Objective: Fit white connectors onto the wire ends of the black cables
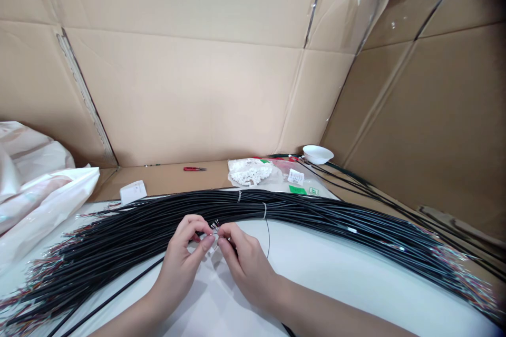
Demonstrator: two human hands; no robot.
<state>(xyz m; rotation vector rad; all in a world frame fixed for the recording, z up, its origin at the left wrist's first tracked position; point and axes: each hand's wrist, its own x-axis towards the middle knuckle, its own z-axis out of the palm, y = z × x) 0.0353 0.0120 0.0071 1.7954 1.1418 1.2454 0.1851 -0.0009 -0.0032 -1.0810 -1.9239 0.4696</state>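
A thick bundle of black sheathed cables (118, 237) curves across the white table (221, 300), with fine coloured wires fanning out at both ends. Thin ties (264, 210) bind it near the middle. My left hand (179, 258) and my right hand (247, 266) meet in front of the bundle. Their fingertips pinch a small connector (214, 231) on a wire end, and the fingers hide most of it. A single loose black cable (114, 289) runs beneath my left wrist.
Cardboard sheets (177, 95) line the back and right. Beyond the bundle lie a red-handled cutter (194, 168), a bag of white connector parts (250, 171), a white bowl (317, 154), and a small white box (133, 192). White plastic sheeting (35, 195) is heaped at left.
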